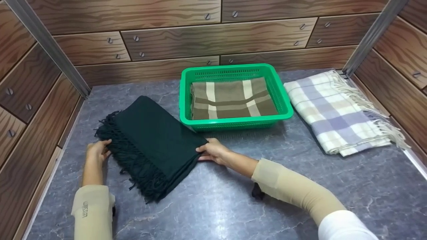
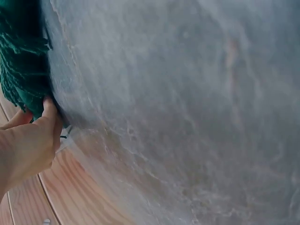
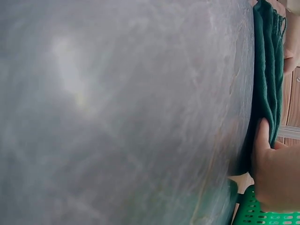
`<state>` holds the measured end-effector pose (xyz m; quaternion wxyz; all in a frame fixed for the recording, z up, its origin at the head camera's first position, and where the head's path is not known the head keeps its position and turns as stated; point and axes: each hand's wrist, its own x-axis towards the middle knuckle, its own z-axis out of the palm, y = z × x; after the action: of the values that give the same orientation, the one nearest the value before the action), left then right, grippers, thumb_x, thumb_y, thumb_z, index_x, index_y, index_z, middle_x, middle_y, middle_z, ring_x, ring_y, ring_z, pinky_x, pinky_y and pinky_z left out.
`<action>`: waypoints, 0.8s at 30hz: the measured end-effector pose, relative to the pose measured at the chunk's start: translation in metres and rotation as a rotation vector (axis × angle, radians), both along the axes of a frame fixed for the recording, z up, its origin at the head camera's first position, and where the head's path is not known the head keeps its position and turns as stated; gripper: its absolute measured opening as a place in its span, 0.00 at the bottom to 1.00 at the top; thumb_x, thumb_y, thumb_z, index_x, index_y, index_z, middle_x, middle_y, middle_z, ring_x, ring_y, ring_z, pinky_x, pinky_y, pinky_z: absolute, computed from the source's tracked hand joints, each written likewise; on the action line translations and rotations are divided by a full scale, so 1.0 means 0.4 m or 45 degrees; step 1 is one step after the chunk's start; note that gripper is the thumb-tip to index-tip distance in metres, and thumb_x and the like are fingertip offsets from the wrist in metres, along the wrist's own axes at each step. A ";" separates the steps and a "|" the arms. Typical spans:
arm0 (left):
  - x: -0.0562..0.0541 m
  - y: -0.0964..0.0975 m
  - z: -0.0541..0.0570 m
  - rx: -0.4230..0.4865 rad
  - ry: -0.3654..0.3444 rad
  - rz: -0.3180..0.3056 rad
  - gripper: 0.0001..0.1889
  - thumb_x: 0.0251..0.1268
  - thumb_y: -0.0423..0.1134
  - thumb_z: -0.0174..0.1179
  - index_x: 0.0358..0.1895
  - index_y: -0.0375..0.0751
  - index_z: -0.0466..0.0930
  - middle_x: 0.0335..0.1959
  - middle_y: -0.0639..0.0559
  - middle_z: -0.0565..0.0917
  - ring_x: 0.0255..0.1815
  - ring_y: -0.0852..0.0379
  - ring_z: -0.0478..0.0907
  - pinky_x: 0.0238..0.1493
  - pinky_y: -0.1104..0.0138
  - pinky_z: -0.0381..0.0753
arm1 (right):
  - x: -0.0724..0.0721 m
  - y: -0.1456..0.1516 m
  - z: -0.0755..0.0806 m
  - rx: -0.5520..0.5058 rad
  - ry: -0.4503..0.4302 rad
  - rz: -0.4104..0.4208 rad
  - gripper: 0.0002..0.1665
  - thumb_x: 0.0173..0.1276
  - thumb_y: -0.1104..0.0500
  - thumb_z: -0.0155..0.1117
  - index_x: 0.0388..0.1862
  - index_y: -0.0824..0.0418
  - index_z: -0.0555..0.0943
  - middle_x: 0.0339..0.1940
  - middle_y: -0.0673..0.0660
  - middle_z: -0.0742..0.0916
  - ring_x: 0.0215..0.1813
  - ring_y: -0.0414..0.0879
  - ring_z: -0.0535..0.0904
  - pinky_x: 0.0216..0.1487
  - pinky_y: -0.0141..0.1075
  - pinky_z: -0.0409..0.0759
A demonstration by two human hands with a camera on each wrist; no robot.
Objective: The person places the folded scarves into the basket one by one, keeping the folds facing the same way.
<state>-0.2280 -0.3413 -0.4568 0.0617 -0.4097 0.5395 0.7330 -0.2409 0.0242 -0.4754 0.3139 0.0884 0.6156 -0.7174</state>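
A folded dark green fringed shawl (image 1: 156, 133) lies slanted on the left part of the table, its fringe toward the lower left. My left hand (image 1: 97, 149) pinches its fringed left edge, and in the left wrist view the thumb and fingers of that hand (image 2: 33, 140) close around the cloth. At the opposite edge, my right hand (image 1: 215, 151) grips the folded layers. The right wrist view shows the thumb of the right hand (image 3: 276, 171) over the layered shawl (image 3: 268, 70), with other fingers partly hidden behind it.
Behind the shawl stands a green plastic basket (image 1: 287, 115) holding a folded brown checked cloth (image 1: 230, 100). A folded white and lilac plaid blanket (image 1: 337, 116) with fringe lies on the right. Wood-patterned walls (image 1: 173, 40) enclose the grey marbled table (image 1: 213, 206) at the back and sides.
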 end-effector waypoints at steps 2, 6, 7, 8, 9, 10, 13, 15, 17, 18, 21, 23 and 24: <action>0.003 -0.005 -0.004 -0.024 -0.002 -0.043 0.43 0.66 0.29 0.48 0.71 0.45 0.24 0.72 0.50 0.45 0.66 0.60 0.54 0.48 0.75 0.72 | 0.000 0.002 -0.002 0.007 -0.003 0.002 0.30 0.62 0.76 0.55 0.64 0.71 0.61 0.45 0.66 0.81 0.37 0.50 0.82 0.35 0.36 0.81; 0.017 -0.022 -0.006 -0.010 0.005 -0.167 0.41 0.66 0.29 0.47 0.72 0.41 0.27 0.65 0.43 0.61 0.61 0.57 0.65 0.51 0.71 0.71 | -0.001 0.009 -0.003 0.023 -0.010 0.017 0.31 0.61 0.75 0.55 0.64 0.71 0.61 0.43 0.65 0.82 0.34 0.48 0.82 0.34 0.35 0.81; 0.022 -0.027 -0.005 0.005 0.018 -0.203 0.39 0.65 0.28 0.47 0.72 0.40 0.32 0.59 0.42 0.69 0.55 0.58 0.71 0.50 0.70 0.72 | -0.001 0.011 -0.003 0.027 -0.010 0.023 0.32 0.62 0.75 0.55 0.65 0.71 0.60 0.43 0.64 0.82 0.34 0.47 0.82 0.34 0.35 0.81; 0.027 -0.031 -0.003 0.015 0.032 -0.235 0.35 0.65 0.28 0.48 0.72 0.38 0.41 0.50 0.43 0.75 0.48 0.58 0.75 0.49 0.69 0.74 | -0.002 0.015 -0.002 0.033 -0.013 0.029 0.34 0.62 0.75 0.55 0.66 0.70 0.58 0.44 0.64 0.81 0.34 0.47 0.82 0.34 0.35 0.81; 0.031 -0.035 -0.002 0.020 0.043 -0.265 0.30 0.64 0.28 0.49 0.69 0.36 0.51 0.40 0.46 0.78 0.40 0.59 0.78 0.44 0.69 0.76 | -0.003 0.018 -0.001 0.036 -0.017 0.036 0.35 0.62 0.75 0.55 0.67 0.70 0.57 0.45 0.64 0.81 0.34 0.47 0.82 0.34 0.35 0.81; 0.035 -0.039 -0.001 0.021 0.056 -0.294 0.24 0.62 0.28 0.50 0.63 0.35 0.61 0.31 0.51 0.78 0.31 0.61 0.78 0.39 0.69 0.77 | -0.004 0.022 0.000 0.039 -0.023 0.045 0.37 0.62 0.75 0.55 0.68 0.70 0.55 0.46 0.65 0.81 0.35 0.47 0.82 0.34 0.35 0.81; 0.041 -0.045 -0.002 0.026 0.090 -0.353 0.09 0.60 0.27 0.51 0.44 0.36 0.68 0.22 0.55 0.77 0.26 0.62 0.76 0.33 0.68 0.77 | -0.007 0.033 0.004 0.057 -0.041 0.043 0.43 0.61 0.75 0.56 0.71 0.69 0.46 0.50 0.66 0.78 0.37 0.48 0.81 0.35 0.36 0.81; 0.039 -0.044 -0.002 0.015 0.090 -0.354 0.09 0.60 0.28 0.51 0.43 0.37 0.68 0.22 0.56 0.77 0.26 0.63 0.75 0.32 0.68 0.78 | -0.009 0.039 0.006 0.060 -0.053 0.041 0.46 0.61 0.75 0.56 0.72 0.69 0.43 0.52 0.67 0.77 0.37 0.48 0.81 0.36 0.37 0.81; 0.035 -0.042 0.000 0.031 0.088 -0.306 0.13 0.61 0.30 0.51 0.49 0.38 0.65 0.24 0.57 0.77 0.26 0.63 0.75 0.31 0.69 0.78 | -0.010 0.042 0.006 0.053 -0.060 0.035 0.47 0.61 0.75 0.56 0.72 0.69 0.40 0.50 0.67 0.77 0.37 0.48 0.81 0.36 0.37 0.81; 0.032 -0.041 0.001 0.050 0.090 -0.267 0.18 0.61 0.32 0.51 0.55 0.38 0.64 0.25 0.56 0.76 0.26 0.63 0.75 0.32 0.69 0.78 | -0.010 0.043 0.006 0.043 -0.066 0.034 0.47 0.61 0.75 0.56 0.72 0.69 0.40 0.49 0.66 0.78 0.36 0.48 0.81 0.36 0.37 0.81; 0.021 -0.038 0.007 0.087 0.089 -0.091 0.24 0.63 0.36 0.53 0.62 0.42 0.60 0.29 0.52 0.77 0.23 0.63 0.76 0.28 0.71 0.79 | -0.009 0.041 0.004 -0.002 -0.098 0.006 0.43 0.62 0.73 0.56 0.71 0.70 0.46 0.41 0.63 0.82 0.34 0.48 0.82 0.36 0.37 0.81; 0.016 -0.040 0.011 0.113 0.096 0.014 0.26 0.63 0.37 0.54 0.63 0.43 0.58 0.27 0.52 0.78 0.20 0.62 0.76 0.23 0.72 0.78 | -0.006 0.036 0.002 -0.029 -0.132 -0.031 0.36 0.61 0.72 0.57 0.67 0.72 0.55 0.35 0.61 0.83 0.32 0.47 0.82 0.37 0.37 0.80; 0.014 -0.042 0.012 0.110 0.096 0.053 0.28 0.63 0.37 0.55 0.65 0.44 0.56 0.25 0.51 0.78 0.18 0.62 0.75 0.20 0.73 0.76 | -0.004 0.034 0.001 -0.043 -0.148 -0.051 0.32 0.61 0.71 0.58 0.63 0.73 0.60 0.33 0.60 0.83 0.31 0.47 0.82 0.37 0.37 0.80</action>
<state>-0.2224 -0.3581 -0.4521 0.0437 -0.3899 0.5007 0.7716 -0.2425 0.0378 -0.4749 0.3363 0.1368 0.5823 -0.7274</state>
